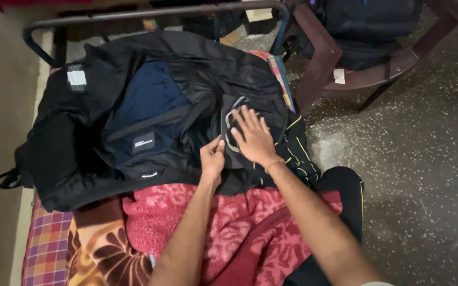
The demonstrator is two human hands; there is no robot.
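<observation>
Nearest us, a red patterned blanket covers the bed. Just beyond it, our left hand pinches the edge of the black jacket, fingers closed on the cloth; our right hand lies flat and spread on a grey-trimmed part of it (possibly the hood). The jacket spreads away and leftward from both hands, long axis across the bed. Farther off stands a brown plastic chair.
</observation>
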